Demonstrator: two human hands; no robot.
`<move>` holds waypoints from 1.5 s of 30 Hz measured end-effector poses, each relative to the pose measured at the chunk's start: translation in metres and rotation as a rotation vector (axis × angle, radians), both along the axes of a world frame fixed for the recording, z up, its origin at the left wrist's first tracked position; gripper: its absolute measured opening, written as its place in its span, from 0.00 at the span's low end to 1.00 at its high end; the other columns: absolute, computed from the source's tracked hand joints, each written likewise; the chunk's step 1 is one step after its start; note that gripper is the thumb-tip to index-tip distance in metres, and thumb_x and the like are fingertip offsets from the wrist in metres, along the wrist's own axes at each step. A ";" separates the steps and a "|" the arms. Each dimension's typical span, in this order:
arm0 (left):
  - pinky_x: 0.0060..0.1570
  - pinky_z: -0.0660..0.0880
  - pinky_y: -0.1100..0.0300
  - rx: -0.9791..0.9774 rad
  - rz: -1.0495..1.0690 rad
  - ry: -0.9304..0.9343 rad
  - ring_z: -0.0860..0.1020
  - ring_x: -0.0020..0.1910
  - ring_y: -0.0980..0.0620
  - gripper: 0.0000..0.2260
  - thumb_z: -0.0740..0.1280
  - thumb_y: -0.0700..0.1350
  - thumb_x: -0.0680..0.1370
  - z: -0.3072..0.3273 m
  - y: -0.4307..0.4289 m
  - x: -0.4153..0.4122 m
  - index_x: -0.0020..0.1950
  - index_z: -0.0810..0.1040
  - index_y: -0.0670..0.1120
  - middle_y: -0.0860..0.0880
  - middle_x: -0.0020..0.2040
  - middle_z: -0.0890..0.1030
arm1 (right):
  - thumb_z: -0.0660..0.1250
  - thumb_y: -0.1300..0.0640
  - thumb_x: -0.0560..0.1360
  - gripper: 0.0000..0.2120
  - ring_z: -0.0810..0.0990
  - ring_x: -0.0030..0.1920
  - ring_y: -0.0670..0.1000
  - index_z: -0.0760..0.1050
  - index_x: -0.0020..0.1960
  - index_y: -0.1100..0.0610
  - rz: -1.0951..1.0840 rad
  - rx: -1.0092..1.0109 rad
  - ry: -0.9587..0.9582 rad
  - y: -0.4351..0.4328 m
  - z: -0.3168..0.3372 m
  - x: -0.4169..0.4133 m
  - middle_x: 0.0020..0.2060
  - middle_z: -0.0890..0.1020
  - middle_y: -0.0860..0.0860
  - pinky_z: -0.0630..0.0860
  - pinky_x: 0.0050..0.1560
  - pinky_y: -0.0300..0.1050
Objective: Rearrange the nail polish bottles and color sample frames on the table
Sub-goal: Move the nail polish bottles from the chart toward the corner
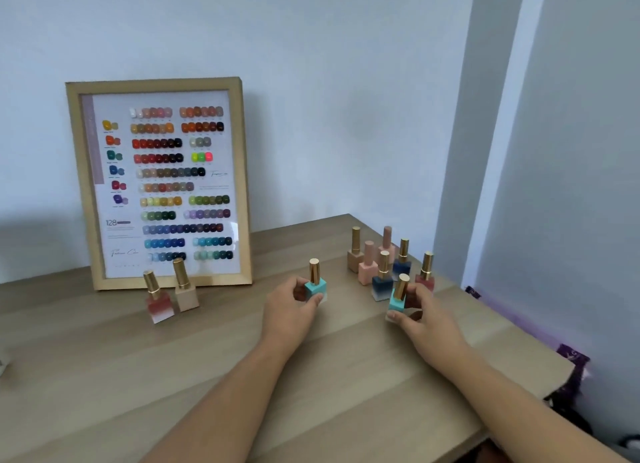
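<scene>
Small print on the sample frame [159, 182] is unreadable.

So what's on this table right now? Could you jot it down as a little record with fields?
surface: wooden table
frame: colour sample frame standing against the wall
left hand: holding a turquoise bottle
right hand: holding another turquoise bottle
by the frame: red bottle, beige bottle
far right: cluster of six bottles, upright

— What can you read from here?
— Only "128", printed low on the left of the colour sample frame [157, 182] at the far left of my table. The cursive lines are too blurred.
</scene>
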State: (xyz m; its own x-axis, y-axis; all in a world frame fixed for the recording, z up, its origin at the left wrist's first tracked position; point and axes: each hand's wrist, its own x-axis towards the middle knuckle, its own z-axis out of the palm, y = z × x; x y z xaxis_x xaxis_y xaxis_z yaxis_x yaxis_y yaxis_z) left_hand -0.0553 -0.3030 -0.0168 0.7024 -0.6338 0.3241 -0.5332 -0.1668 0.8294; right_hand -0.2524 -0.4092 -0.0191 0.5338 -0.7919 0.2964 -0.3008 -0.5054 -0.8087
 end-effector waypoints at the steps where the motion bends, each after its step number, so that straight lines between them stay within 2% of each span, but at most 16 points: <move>1: 0.41 0.72 0.65 0.001 0.001 0.009 0.77 0.41 0.58 0.07 0.73 0.44 0.70 -0.001 -0.006 -0.001 0.42 0.77 0.53 0.57 0.40 0.80 | 0.71 0.56 0.71 0.15 0.75 0.42 0.39 0.69 0.53 0.46 -0.015 0.002 0.010 -0.004 0.000 -0.004 0.44 0.76 0.41 0.68 0.39 0.28; 6: 0.37 0.70 0.67 0.039 -0.012 0.026 0.76 0.39 0.60 0.08 0.73 0.45 0.70 -0.005 -0.043 -0.013 0.41 0.76 0.54 0.58 0.39 0.79 | 0.71 0.54 0.72 0.17 0.75 0.46 0.43 0.69 0.58 0.48 -0.075 0.061 0.041 -0.023 -0.004 -0.011 0.48 0.76 0.45 0.68 0.49 0.36; 9: 0.37 0.71 0.65 0.046 -0.009 0.015 0.77 0.38 0.60 0.07 0.74 0.45 0.70 -0.006 -0.057 -0.015 0.42 0.77 0.53 0.57 0.39 0.79 | 0.71 0.54 0.72 0.17 0.75 0.48 0.44 0.68 0.56 0.46 -0.074 0.029 0.081 -0.027 -0.007 -0.007 0.48 0.75 0.43 0.68 0.51 0.37; 14: 0.39 0.72 0.65 0.091 0.002 -0.012 0.77 0.39 0.59 0.09 0.74 0.46 0.70 -0.008 -0.069 -0.014 0.47 0.77 0.51 0.55 0.42 0.80 | 0.71 0.52 0.71 0.21 0.74 0.52 0.45 0.69 0.62 0.48 -0.093 0.029 0.121 -0.032 -0.010 -0.005 0.49 0.73 0.43 0.70 0.56 0.39; 17: 0.40 0.73 0.65 0.104 -0.017 0.026 0.77 0.42 0.58 0.14 0.75 0.46 0.69 -0.009 -0.065 -0.012 0.51 0.74 0.51 0.53 0.45 0.79 | 0.71 0.52 0.71 0.23 0.74 0.51 0.44 0.69 0.63 0.49 -0.100 0.007 0.122 -0.030 -0.010 -0.005 0.50 0.74 0.43 0.70 0.55 0.37; 21: 0.43 0.73 0.65 0.149 -0.049 0.033 0.76 0.46 0.56 0.20 0.74 0.48 0.70 -0.010 -0.050 -0.010 0.57 0.70 0.51 0.52 0.48 0.77 | 0.73 0.53 0.69 0.24 0.76 0.52 0.43 0.70 0.63 0.49 -0.110 -0.034 0.035 -0.024 -0.007 -0.007 0.53 0.77 0.44 0.72 0.56 0.38; 23: 0.42 0.72 0.66 0.140 -0.049 0.029 0.76 0.45 0.56 0.19 0.74 0.49 0.70 -0.012 -0.034 -0.006 0.56 0.70 0.53 0.53 0.47 0.76 | 0.73 0.53 0.69 0.24 0.75 0.50 0.41 0.70 0.62 0.50 -0.173 -0.107 -0.058 -0.019 -0.003 -0.010 0.52 0.76 0.43 0.71 0.53 0.37; 27: 0.44 0.74 0.64 0.054 0.014 -0.018 0.76 0.43 0.57 0.15 0.75 0.47 0.69 -0.012 0.013 0.015 0.50 0.72 0.52 0.53 0.43 0.77 | 0.73 0.55 0.69 0.21 0.72 0.50 0.45 0.70 0.60 0.51 -0.282 -0.302 -0.163 -0.004 0.003 -0.015 0.50 0.71 0.42 0.69 0.52 0.39; 31: 0.41 0.72 0.66 -0.006 0.132 -0.070 0.76 0.41 0.56 0.11 0.74 0.44 0.70 -0.010 0.064 0.049 0.46 0.73 0.51 0.53 0.41 0.78 | 0.73 0.59 0.69 0.18 0.70 0.47 0.37 0.71 0.54 0.47 -0.055 -0.445 -0.186 0.029 0.015 0.014 0.47 0.71 0.36 0.67 0.47 0.29; 35: 0.39 0.70 0.68 -0.052 0.269 -0.071 0.76 0.40 0.57 0.09 0.73 0.42 0.71 -0.010 0.110 0.080 0.45 0.74 0.51 0.52 0.40 0.78 | 0.72 0.56 0.70 0.17 0.71 0.49 0.32 0.73 0.56 0.50 0.185 -0.377 -0.103 0.064 0.014 0.073 0.48 0.73 0.39 0.66 0.46 0.21; 38: 0.38 0.69 0.69 -0.110 0.387 -0.078 0.75 0.39 0.56 0.09 0.73 0.42 0.70 -0.012 0.138 0.102 0.44 0.74 0.51 0.53 0.39 0.77 | 0.71 0.56 0.71 0.17 0.73 0.49 0.38 0.74 0.58 0.52 0.301 -0.297 -0.047 0.081 0.009 0.121 0.50 0.76 0.44 0.68 0.46 0.24; 41: 0.40 0.67 0.67 -0.102 0.487 -0.043 0.74 0.43 0.53 0.12 0.74 0.43 0.69 -0.013 0.158 0.124 0.48 0.75 0.48 0.52 0.42 0.76 | 0.72 0.56 0.71 0.17 0.75 0.52 0.42 0.74 0.59 0.52 0.382 -0.164 -0.029 0.096 0.001 0.167 0.52 0.78 0.46 0.69 0.46 0.26; 45: 0.49 0.69 0.63 0.024 0.416 0.014 0.74 0.49 0.53 0.21 0.76 0.47 0.68 -0.014 0.164 0.150 0.57 0.74 0.46 0.50 0.50 0.75 | 0.72 0.54 0.71 0.20 0.76 0.55 0.44 0.73 0.61 0.54 0.433 -0.058 0.024 0.109 -0.008 0.224 0.54 0.78 0.48 0.70 0.53 0.34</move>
